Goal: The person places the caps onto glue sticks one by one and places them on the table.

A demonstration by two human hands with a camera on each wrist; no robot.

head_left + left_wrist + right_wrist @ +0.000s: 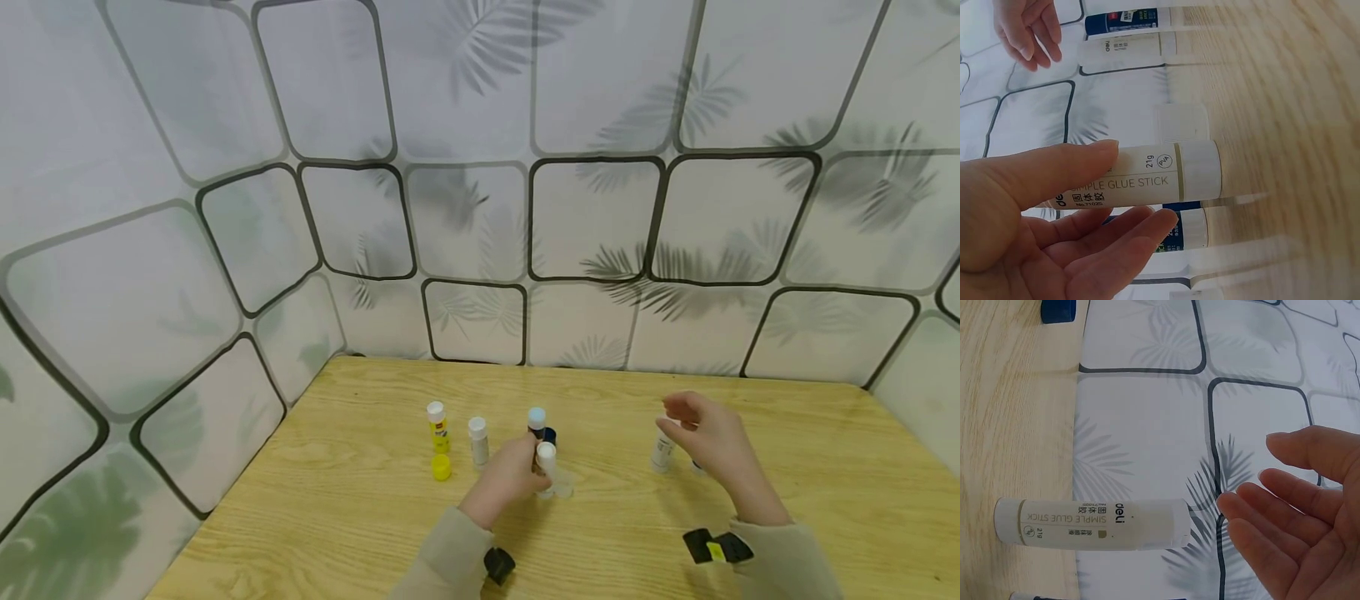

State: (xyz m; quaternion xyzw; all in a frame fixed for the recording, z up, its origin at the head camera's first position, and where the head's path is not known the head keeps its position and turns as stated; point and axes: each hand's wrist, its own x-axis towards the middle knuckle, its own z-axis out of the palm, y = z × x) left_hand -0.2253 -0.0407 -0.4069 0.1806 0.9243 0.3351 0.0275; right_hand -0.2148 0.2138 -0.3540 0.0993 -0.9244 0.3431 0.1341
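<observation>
At the near edge of the view come two pale sleeves [450, 554], each with a black strap [717, 547] about the wrist (the right one carries a yellow patch). The left hand [510, 475] has its thumb and fingers closed around a white glue stick [1141, 175], which stands upright on the desk [360, 533]. A translucent cap [564, 484] sits just beside that stick. The right hand [1300, 512] is raised with thumb and fingers apart, holding nothing, near the top of a second white glue stick [1094, 524], also upright. A dark blue glue stick [1124, 22] stands beside this second one (mostly hidden by the hand from above).

Farther left, a yellow cap [441, 467] lies on the desk in front of a yellow glue stick [438, 429], and a third white stick [478, 443] stands between these and the left hand. Just past the left fingers are another blue stick [536, 419], pale at its top, and a dark blue cap [551, 435]. Behind everything hangs a leaf-patterned cloth [468, 221] with rounded grey and black outlines.
</observation>
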